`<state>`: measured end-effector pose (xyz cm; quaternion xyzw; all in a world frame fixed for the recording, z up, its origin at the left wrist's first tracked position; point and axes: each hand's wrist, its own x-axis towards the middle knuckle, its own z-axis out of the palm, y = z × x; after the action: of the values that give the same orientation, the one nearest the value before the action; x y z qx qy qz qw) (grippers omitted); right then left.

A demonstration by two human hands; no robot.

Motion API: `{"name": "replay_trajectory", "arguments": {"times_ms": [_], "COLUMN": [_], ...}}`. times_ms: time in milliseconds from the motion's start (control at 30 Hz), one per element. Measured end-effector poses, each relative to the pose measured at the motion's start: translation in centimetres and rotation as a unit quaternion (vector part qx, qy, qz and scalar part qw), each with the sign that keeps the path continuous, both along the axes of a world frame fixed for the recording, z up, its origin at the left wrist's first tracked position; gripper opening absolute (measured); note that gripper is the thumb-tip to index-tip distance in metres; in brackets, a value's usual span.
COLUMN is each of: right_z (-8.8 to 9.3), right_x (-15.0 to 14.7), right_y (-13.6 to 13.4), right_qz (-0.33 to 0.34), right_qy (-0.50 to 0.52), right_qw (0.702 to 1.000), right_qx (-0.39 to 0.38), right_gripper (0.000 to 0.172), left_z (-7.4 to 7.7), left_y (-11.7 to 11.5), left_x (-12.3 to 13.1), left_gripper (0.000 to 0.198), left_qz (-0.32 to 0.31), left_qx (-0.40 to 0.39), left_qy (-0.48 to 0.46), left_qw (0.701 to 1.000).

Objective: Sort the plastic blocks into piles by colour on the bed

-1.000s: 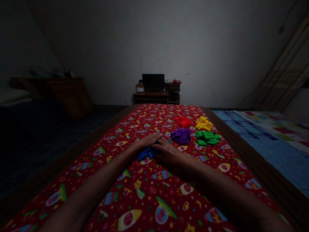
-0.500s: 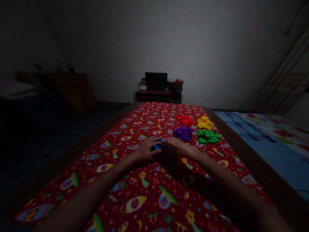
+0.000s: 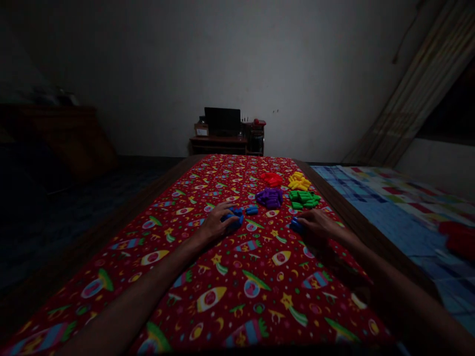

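Observation:
My left hand (image 3: pixel 217 220) curves its fingers and thumb around a small heap of blue tube-shaped pieces (image 3: pixel 235 218) on the red patterned cloth. Just right of that heap lie a couple of loose blue pieces (image 3: pixel 251 210), apart from both hands. Farther right, my right hand (image 3: pixel 314 223) grips blue pieces (image 3: pixel 296 225) at its fingertips, low over the cloth; how many is unclear. Beyond the hands are heaps of similar pieces: purple (image 3: pixel 270 198), green (image 3: pixel 304 200), red (image 3: pixel 271 179) and yellow (image 3: pixel 299 181).
The cloth (image 3: pixel 237 282) covers a long table with a dark edge (image 3: pixel 356 232). To the right is a bed with a blue checked cover (image 3: pixel 345 193). A monitor (image 3: pixel 222 121) stands on a desk at the far wall; a wooden cabinet (image 3: pixel 67 138) is at left.
My right hand has moved right, away from my left hand, carrying blue pieces. A couple of blue pieces now show between the hands. The view has turned slightly right.

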<state>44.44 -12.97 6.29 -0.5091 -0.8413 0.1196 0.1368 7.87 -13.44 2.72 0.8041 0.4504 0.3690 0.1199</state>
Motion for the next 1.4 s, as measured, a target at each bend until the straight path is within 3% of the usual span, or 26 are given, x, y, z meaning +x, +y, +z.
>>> {"name": "replay_trajectory", "arguments": {"times_ms": [100,233,300,400,500,633,767,867,1000,1133,1233,1300,1400], "right_z": [-1.0,0.0,0.7,0.7,-0.3,-0.7,1.0,1.8,1.5,1.8,2.2,1.8,0.4], "right_x": [1.2,-1.5,-4.3,-8.4,-10.7,-9.5,-5.5,-3.1,-2.2,-2.9,-4.1,-5.1,-7.0], "right_y": [-0.8,-2.3,-3.4,-5.0,-5.6,-4.6,-3.1,-2.6,-2.6,-2.9,-3.4,-3.9,-4.8], "right_qz": [-0.065,-0.082,-0.021,0.126,0.169,0.084,-0.066,-0.139,-0.137,-0.138,-0.116,-0.075,0.058], "right_qy": [0.047,0.125,0.169,0.196,0.152,0.076,-0.012,-0.133,-0.202,-0.168,-0.112,-0.068,0.011], "right_qw": [0.995,0.981,0.980,0.970,0.969,0.981,0.973,0.966,0.965,0.969,0.975,0.980,0.981], "right_qx": [0.064,0.127,0.104,0.074,0.100,0.155,0.221,0.171,0.098,0.119,0.152,0.171,0.183], "right_gripper": [0.031,0.025,0.025,0.032,0.033,0.020,0.023,0.027,0.032,0.043,0.041,0.035,0.028], "left_z": [0.7,2.2,2.8,2.9,2.5,2.5,3.6,4.4,5.0,5.1,4.9,4.8,4.7], "left_y": [-0.3,-1.6,-2.5,-4.1,-5.3,-5.3,-4.2,-4.2,-5.4,-5.3,-4.3,-3.8,-3.8], "left_x": [0.0,1.0,2.1,4.0,5.3,4.9,2.1,-0.4,-2.2,-1.8,-1.1,-0.5,0.8], "left_gripper": [0.027,0.027,0.024,0.017,0.019,0.029,0.034,0.035,0.039,0.049,0.059,0.060,0.051], "left_qz": [0.039,0.069,0.048,-0.016,-0.072,-0.078,-0.016,0.046,0.053,0.045,0.070,0.096,0.092], "left_qx": [0.028,0.030,0.006,-0.028,-0.052,-0.067,-0.017,-0.021,-0.079,-0.100,-0.123,-0.120,-0.112], "left_qy": [-0.014,-0.053,-0.068,-0.055,-0.026,0.003,0.092,0.182,0.212,0.179,0.162,0.153,0.137], "left_qw": [0.999,0.996,0.997,0.998,0.996,0.995,0.995,0.982,0.973,0.978,0.977,0.976,0.980]}}
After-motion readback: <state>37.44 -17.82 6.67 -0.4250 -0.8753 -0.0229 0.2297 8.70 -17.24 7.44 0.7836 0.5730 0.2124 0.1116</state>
